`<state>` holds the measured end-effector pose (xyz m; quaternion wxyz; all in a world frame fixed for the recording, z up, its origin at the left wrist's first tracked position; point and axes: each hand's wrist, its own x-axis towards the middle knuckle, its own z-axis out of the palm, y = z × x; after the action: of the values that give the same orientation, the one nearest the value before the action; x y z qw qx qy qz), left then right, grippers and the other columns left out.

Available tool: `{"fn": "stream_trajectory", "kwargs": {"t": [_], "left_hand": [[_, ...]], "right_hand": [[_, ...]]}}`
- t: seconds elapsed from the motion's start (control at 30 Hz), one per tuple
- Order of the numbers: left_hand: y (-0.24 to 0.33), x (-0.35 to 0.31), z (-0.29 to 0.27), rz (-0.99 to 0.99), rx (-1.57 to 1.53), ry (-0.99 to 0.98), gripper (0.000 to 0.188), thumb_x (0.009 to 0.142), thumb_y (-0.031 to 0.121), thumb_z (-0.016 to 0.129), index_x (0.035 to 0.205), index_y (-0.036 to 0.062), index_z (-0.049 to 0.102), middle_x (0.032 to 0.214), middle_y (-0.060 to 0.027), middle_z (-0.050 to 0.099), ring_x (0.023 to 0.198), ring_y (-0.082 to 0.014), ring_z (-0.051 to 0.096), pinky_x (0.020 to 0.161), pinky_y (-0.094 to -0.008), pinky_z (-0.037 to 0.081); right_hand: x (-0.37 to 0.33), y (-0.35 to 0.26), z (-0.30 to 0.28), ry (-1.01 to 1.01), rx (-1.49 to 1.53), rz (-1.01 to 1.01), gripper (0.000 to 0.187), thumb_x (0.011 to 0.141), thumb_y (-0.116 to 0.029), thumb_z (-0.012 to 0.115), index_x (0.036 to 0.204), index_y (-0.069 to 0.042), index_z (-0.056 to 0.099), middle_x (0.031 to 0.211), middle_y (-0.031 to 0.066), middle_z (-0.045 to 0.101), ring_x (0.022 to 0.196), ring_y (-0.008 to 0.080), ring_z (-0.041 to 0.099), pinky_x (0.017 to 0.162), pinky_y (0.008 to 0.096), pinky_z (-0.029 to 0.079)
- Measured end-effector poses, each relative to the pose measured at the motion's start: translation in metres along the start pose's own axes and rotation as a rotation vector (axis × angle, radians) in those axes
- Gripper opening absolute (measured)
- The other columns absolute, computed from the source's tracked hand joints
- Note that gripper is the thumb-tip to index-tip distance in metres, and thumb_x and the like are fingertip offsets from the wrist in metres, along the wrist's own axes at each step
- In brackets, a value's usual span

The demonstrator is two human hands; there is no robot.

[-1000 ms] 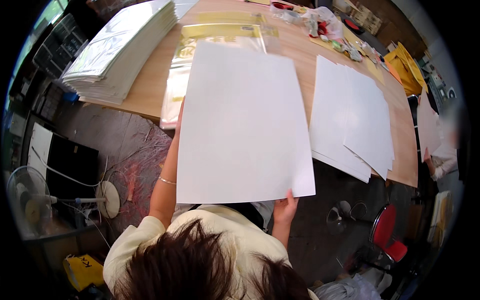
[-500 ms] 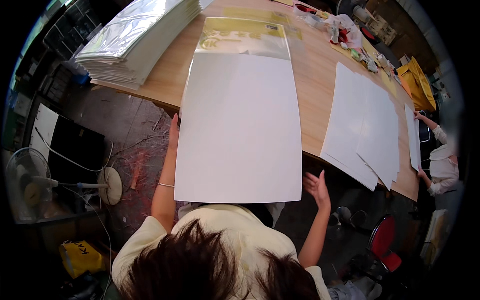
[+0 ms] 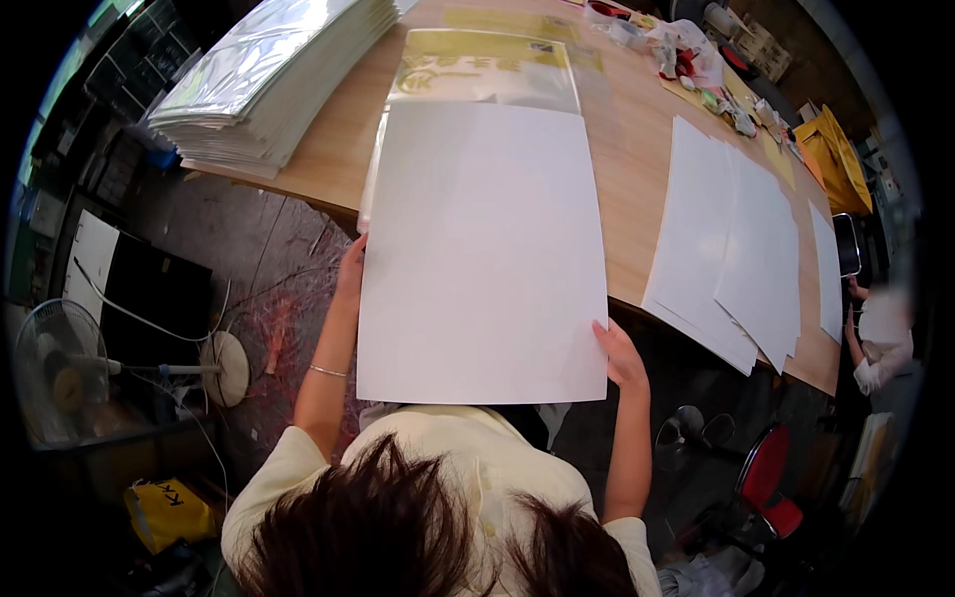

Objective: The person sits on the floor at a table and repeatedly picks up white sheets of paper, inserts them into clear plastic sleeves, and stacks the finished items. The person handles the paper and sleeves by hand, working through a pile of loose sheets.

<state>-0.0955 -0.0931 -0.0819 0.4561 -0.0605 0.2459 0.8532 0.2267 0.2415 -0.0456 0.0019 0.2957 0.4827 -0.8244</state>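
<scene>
A large white sheet (image 3: 482, 249) lies before me, its near end reaching out past the table edge over my lap. Its far end overlaps a clear plastic bag (image 3: 477, 80) with yellow print. At the sheet's left edge is my left hand (image 3: 352, 271), closed on it, with the fingers partly hidden underneath. My right hand (image 3: 622, 353) grips the right edge near the close corner, thumb on top and fingers below.
A tall stack of plastic-wrapped white sheets (image 3: 269, 85) stands on the wooden table (image 3: 627, 199) at left. More white sheets (image 3: 731, 239) lie at right. A co-worker (image 3: 880, 333) is at the far right. A fan (image 3: 65, 368) and a red chair (image 3: 766, 478) stand nearby.
My right hand, apart from the sheet before, has come in and taken its right edge. The sheet has shifted slightly right. The co-worker's hands have drawn back from their sheet.
</scene>
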Motion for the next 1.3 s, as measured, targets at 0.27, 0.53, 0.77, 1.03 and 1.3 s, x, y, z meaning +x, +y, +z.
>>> {"fn": "stream_trajectory", "kwargs": {"t": [0.27, 0.53, 0.77, 1.03, 1.3], "left_hand": [[-0.019, -0.06, -0.012, -0.077, -0.045, 0.081, 0.054, 0.093, 0.04, 0.044, 0.124, -0.0036, 0.049, 0.119, -0.0148, 0.058, 0.101, -0.0258, 0.06, 0.088, -0.0372, 0.049], [-0.03, -0.081, 0.008, -0.154, 0.227, 0.193, 0.042, 0.095, 0.028, 0.047, 0.121, -0.0041, 0.05, 0.112, -0.0133, 0.061, 0.098, -0.0213, 0.062, 0.081, -0.0326, 0.052], [-0.02, -0.086, 0.036, -0.207, 0.561, 0.302, 0.044, 0.092, 0.028, 0.052, 0.121, -0.0047, 0.05, 0.111, -0.0115, 0.061, 0.097, -0.0182, 0.061, 0.079, -0.0307, 0.052], [-0.06, -0.07, 0.181, -0.036, 0.612, 0.213, 0.05, 0.092, 0.036, 0.052, 0.127, 0.001, 0.047, 0.119, -0.0099, 0.057, 0.105, -0.0183, 0.057, 0.087, -0.0318, 0.047], [-0.129, -0.037, 0.191, -0.27, 0.634, -0.13, 0.108, 0.078, 0.074, 0.043, 0.143, 0.0136, -0.019, 0.151, -0.0128, -0.004, 0.14, -0.0293, 0.004, 0.109, -0.044, 0.017]], "right_hand": [[-0.013, 0.011, -0.001, -0.03, -0.068, -0.015, 0.046, 0.09, -0.014, 0.06, 0.129, 0.0, 0.041, 0.118, 0.0083, 0.055, 0.105, 0.0161, 0.055, 0.089, 0.0305, 0.046], [-0.022, 0.015, 0.015, 0.002, 0.206, 0.111, 0.047, 0.093, -0.017, 0.05, 0.136, -0.002, 0.035, 0.126, 0.0133, 0.051, 0.112, 0.0245, 0.053, 0.093, 0.0366, 0.046], [-0.035, -0.017, 0.043, 0.043, 0.164, 0.021, 0.054, 0.093, -0.014, 0.047, 0.141, -0.002, 0.027, 0.133, 0.0144, 0.044, 0.12, 0.0248, 0.047, 0.098, 0.0357, 0.041], [-0.044, -0.055, 0.133, 0.083, -0.45, -0.467, 0.067, 0.092, -0.022, 0.057, 0.142, 0.001, 0.019, 0.131, 0.0148, 0.043, 0.12, 0.0197, 0.041, 0.101, 0.0315, 0.033], [-0.058, -0.06, 0.164, -0.102, -0.962, -0.516, 0.11, 0.075, -0.016, 0.073, 0.141, 0.005, -0.012, 0.144, 0.0209, 0.024, 0.133, 0.0278, 0.028, 0.106, 0.0356, 0.028]]}}
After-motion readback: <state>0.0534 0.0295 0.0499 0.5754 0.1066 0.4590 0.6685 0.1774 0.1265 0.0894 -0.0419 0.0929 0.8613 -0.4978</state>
